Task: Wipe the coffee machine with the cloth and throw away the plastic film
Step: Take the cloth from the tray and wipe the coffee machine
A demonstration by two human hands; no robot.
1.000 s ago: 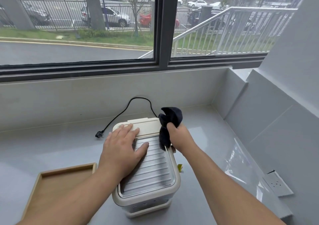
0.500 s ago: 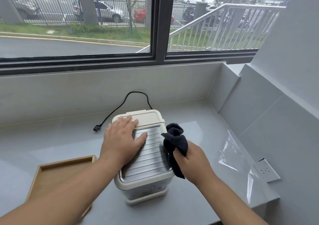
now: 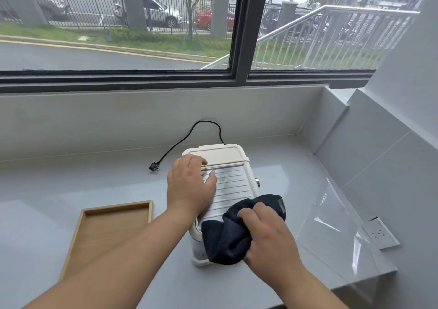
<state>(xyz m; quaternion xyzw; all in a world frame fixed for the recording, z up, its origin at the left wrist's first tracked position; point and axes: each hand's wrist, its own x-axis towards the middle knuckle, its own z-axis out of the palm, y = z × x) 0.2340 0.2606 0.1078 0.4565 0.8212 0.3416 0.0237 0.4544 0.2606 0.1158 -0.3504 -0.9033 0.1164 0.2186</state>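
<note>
the coffee machine (image 3: 227, 180) stood upright on the grey counter (image 3: 71, 185), near its middle and just right of a wooden tray (image 3: 113, 228). its long axis ran from the person toward the window wall. the cream lid strip was at the far end and the ribbed metal top nearer. the power cord (image 3: 189, 135) left the far end, so the front probably faced the person.

the left hand (image 3: 189, 188) lay flat on the ribbed top, fingers relaxed and nearly straight, gripping nothing and apparently steadying the body. the right hand (image 3: 267, 235) had its fingers curled round the bunched dark cloth (image 3: 227, 240), pressing it over the near right corner.

the plastic film (image 3: 331, 225) lay flat to the right, well apart from both hands, reaching toward the counter's edge below a wall socket (image 3: 379, 236).

risks, as i judged them: a hard sideways rub could shift or rock the tall machine if the left hand eased off. the cloth could snag the small knob on the right side. a careless sweep of the arm could brush the film off the edge.
</note>
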